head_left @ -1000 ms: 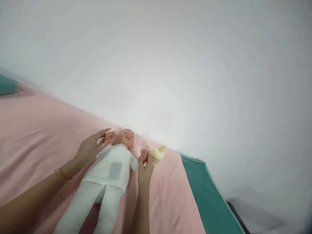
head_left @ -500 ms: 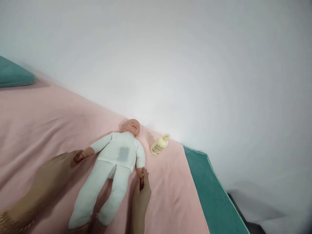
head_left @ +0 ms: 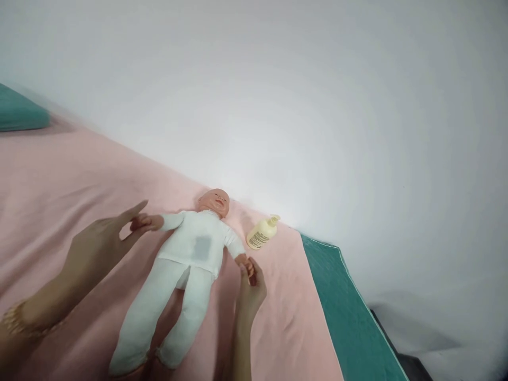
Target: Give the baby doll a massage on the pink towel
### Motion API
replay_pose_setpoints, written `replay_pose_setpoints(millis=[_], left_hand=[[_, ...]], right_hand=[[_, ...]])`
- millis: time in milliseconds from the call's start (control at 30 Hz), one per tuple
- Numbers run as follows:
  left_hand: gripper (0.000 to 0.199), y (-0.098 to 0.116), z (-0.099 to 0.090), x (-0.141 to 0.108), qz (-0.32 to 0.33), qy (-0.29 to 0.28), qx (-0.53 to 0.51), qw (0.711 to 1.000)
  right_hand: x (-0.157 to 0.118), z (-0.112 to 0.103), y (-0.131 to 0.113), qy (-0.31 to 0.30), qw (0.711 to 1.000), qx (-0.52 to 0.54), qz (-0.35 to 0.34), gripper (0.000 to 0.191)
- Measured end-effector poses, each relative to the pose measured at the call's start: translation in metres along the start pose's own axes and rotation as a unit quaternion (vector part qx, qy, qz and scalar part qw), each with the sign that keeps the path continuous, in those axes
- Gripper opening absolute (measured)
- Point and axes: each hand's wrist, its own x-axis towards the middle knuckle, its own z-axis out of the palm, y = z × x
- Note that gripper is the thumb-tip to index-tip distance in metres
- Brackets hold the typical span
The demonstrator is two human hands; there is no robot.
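Doll [head_left: 214, 205]'s already in its white outfit [head_left: 174, 248], arms out, left hand [head_left: 93, 248] loosely closed round one tiny fist [head_left: 145, 222], right hand [head_left: 250, 299] pinching the other.

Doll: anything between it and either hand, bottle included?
Nothing visible in the way. The left hand and right hand each hold one of the hands of the doll. The pale yellow bottle sits beyond the right hand, beside the doll's arm on the pink sheet, not between them.
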Motion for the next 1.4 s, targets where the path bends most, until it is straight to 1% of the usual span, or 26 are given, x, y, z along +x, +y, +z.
replay_pose_setpoints(millis=[33, 67, 100, 133, 200, 267, 367, 467, 533, 600, 667, 733, 800, 867, 967, 1033, 1133, 1200, 1300, 1400], left_hand=[[0.062, 0.007, 0.005, 0.01, -0.01, 0.004, -0.004, 1.0], [0.058, 0.014, 0.012, 0.02, -0.017, 0.004, -0.048, 0.999], [0.054, 0.021, 0.02, 0.03, -0.027, 0.024, -0.117, 0.993], [0.053, 0.027, 0.029, 0.041, -0.027, 0.036, -0.192, 0.98], [0.054, 0.036, 0.05, 0.06, -0.032, 0.031, -0.328, 0.944], [0.054, 0.04, 0.072, 0.078, -0.052, 0.013, -0.382, 0.923], [0.06, 0.037, 0.1, 0.098, -0.082, -0.027, -0.388, 0.918], [0.065, 0.028, 0.122, 0.111, -0.102, -0.075, -0.363, 0.923], [0.062, 0.022, 0.132, 0.117, -0.103, -0.108, -0.329, 0.933], [0.054, 0.015, 0.139, 0.123, -0.091, -0.147, -0.283, 0.943], [0.048, 0.011, 0.145, 0.129, -0.074, -0.183, -0.232, 0.952], [0.046, 0.007, 0.151, 0.134, -0.058, -0.205, -0.191, 0.958], [0.045, 0.005, 0.156, 0.136, -0.047, -0.209, -0.165, 0.963], [0.044, 0.005, 0.158, 0.136, -0.039, -0.205, -0.153, 0.966], [0.043, 0.006, 0.158, 0.131, -0.029, -0.188, -0.158, 0.969], [0.044, 0.009, 0.154, 0.127, -0.03, -0.165, -0.171, 0.971], [0.048, 0.016, 0.145, 0.118, -0.039, -0.12, -0.196, 0.973], [0.049, 0.021, 0.138, 0.112, -0.037, -0.081, -0.232, 0.969], [0.044, 0.031, 0.123, 0.098, -0.01, -0.022, -0.292, 0.956], [0.04, 0.036, 0.106, 0.082, 0.009, 0.005, -0.304, 0.953]], right_hand=[[0.011, 0.005, -0.004, 0.016, 1.0, 0.007, 0.006, 0.042], [0.022, 0.01, -0.008, 0.023, 0.999, 0.027, 0.002, 0.044], [0.033, 0.017, -0.01, 0.018, 0.999, 0.042, -0.014, 0.045], [0.044, 0.025, -0.011, 0.007, 0.998, 0.054, -0.029, 0.045], [0.064, 0.042, -0.011, -0.028, 0.994, 0.083, -0.057, 0.046], [0.085, 0.06, -0.008, -0.059, 0.99, 0.097, -0.08, 0.046], [0.115, 0.081, -0.001, -0.095, 0.988, 0.081, -0.093, 0.047], [0.142, 0.097, 0.012, -0.132, 0.986, 0.064, -0.073, 0.047], [0.158, 0.107, 0.024, -0.153, 0.985, 0.053, -0.051, 0.045], [0.172, 0.117, 0.037, -0.163, 0.985, 0.042, -0.028, 0.043], [0.182, 0.125, 0.051, -0.166, 0.986, 0.027, -0.011, 0.042], [0.188, 0.131, 0.061, -0.171, 0.985, 0.009, -0.006, 0.041], [0.192, 0.135, 0.067, -0.176, 0.984, -0.008, -0.015, 0.04], [0.191, 0.138, 0.067, -0.177, 0.984, -0.021, -0.032, 0.04], [0.183, 0.138, 0.061, -0.167, 0.983, -0.034, -0.062, 0.039], [0.175, 0.136, 0.054, -0.151, 0.984, -0.038, -0.083, 0.041], [0.158, 0.128, 0.041, -0.117, 0.986, -0.035, -0.114, 0.046], [0.145, 0.121, 0.032, -0.095, 0.986, -0.028, -0.135, 0.046], [0.122, 0.11, 0.021, -0.075, 0.982, -0.013, -0.171, 0.044], [0.096, 0.099, 0.013, -0.068, 0.977, 0.006, -0.201, 0.043]])
